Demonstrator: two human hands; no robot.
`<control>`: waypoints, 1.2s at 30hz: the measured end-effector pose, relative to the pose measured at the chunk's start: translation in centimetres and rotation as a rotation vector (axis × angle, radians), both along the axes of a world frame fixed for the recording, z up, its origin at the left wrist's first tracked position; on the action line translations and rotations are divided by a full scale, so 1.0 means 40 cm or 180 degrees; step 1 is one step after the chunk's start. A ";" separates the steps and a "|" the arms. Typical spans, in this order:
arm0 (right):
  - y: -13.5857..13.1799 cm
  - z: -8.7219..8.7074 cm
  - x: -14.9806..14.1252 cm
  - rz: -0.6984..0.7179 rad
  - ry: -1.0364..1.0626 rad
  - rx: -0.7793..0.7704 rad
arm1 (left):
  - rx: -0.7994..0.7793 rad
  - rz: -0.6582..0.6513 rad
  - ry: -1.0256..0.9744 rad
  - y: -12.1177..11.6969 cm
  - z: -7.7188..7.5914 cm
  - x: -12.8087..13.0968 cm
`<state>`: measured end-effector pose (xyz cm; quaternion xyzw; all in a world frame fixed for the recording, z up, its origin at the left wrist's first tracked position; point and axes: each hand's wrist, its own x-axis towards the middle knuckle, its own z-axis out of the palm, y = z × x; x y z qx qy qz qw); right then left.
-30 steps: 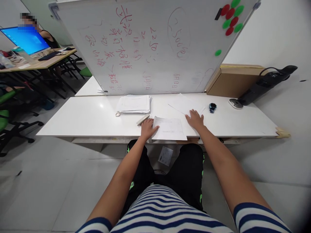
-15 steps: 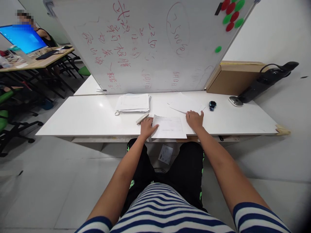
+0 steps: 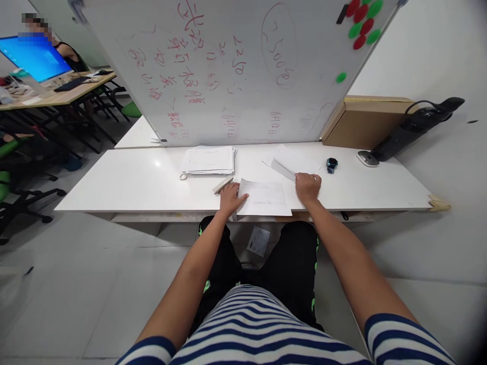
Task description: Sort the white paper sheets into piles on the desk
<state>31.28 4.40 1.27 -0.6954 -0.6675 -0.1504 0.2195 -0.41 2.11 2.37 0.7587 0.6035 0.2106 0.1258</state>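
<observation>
Forward-left from within the right grip [image 3: 307,185], a bent sheet [image 3: 282,169].

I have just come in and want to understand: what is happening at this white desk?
At the desk, the person's left hand rests with its thumb on a printed paper that overhangs the front edge. The right hand grips another paper, its near edge raised. A stack of papers lies beyond the left hand, and a watch lies off to the right.
</observation>
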 end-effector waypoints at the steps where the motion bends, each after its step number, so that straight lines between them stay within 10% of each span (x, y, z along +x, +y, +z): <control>1: -0.004 0.005 -0.001 -0.0014 0.0068 0.0168 | -0.0027 0.0012 0.0037 0.000 0.001 0.001; 6: -0.089 0.036 -0.055 0.0694 0.0002 0.0839 | 0.0014 0.0021 0.0045 0.002 0.002 -0.001; 12: -0.220 0.002 -0.117 0.2126 -0.0300 0.0492 | -0.0063 0.0144 -0.0363 0.015 -0.005 -0.002; 23: -0.295 -0.090 -0.109 0.2548 0.0106 0.0158 | -0.0386 0.0049 -0.0756 0.027 0.012 -0.017; 36: -0.298 -0.078 -0.137 0.2405 0.0146 -0.0086 | -0.0268 -0.0080 -0.0573 0.026 -0.001 -0.019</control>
